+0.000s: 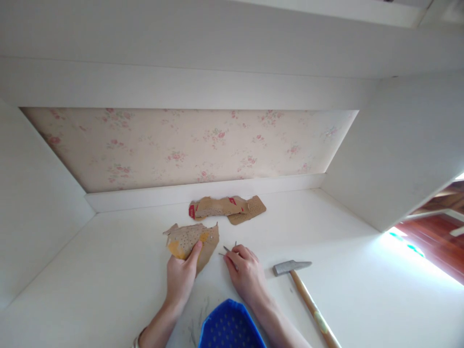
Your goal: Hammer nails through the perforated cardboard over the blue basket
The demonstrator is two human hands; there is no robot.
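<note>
My left hand grips a torn piece of cardboard, thumb on top. The cardboard is dotted with small holes and has orange-yellow patches. To its right, my right hand is closed low over the white surface, fingers pinched around several thin grey nails whose ends stick out past the fingertips. How many nails sit inside the fingers is hidden. A hammer with a grey metal head and wooden handle lies right of my right hand, touched by neither hand.
More torn brown cardboard with red print lies near the back ledge. A blue plastic tray with a dotted bottom stands at the front between my forearms. White panels enclose the sides and top; floral wallpaper shows behind.
</note>
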